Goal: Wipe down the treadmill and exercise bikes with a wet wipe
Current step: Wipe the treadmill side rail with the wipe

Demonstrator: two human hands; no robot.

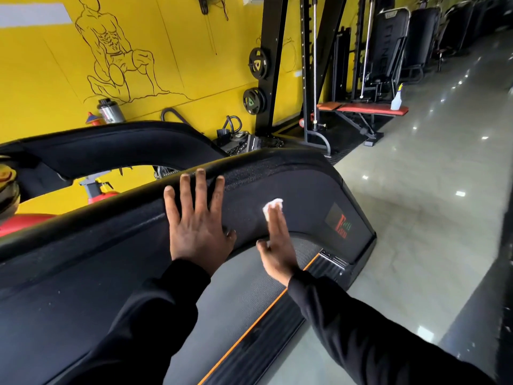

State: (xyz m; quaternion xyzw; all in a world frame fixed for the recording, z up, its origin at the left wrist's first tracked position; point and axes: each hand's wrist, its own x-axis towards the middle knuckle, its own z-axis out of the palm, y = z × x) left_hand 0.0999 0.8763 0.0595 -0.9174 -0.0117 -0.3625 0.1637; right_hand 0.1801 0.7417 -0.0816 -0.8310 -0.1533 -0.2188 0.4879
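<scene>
Black sleeves point(361, 329) fill the bottom of the view, both arms reaching fwd over the treadmill point(83, 273). Left hand point(198, 226) lies flat on the curved black side panel, fingers point(186, 195) straight and spread, tips up at the rounded top rail, thumb out to the right; it holds nothing, just presses on the panel. Right hand point(277, 245) is flat too, fingers straight and together, pressing a small crumpled white wipe point(273, 207) against the same panel; wipe pokes out past the fingertips, approx. halfway between the left hand and the red/green logo point(340, 222) near the panel's end. Hands are near each other but apart. Grey belt point(236, 287) w/ an orange edge stripe runs below the right hand, beside a ribbed black side rail. Behind the panel, a 2nd black curved rail point(111, 145) arcs across, w/ red and yellow parts showing under it at left. Yellow wall point(41, 79) beyond has a line drawing of a muscular figure point(116, 51). Black rack point(272, 65) holds two weight plates point(258, 62). Further right, a red bench point(361, 108) w/ a spray bottle point(397, 98) standing on its end. Glossy grey floor point(430, 176) stretches right, more black machines lined up far back.
</scene>
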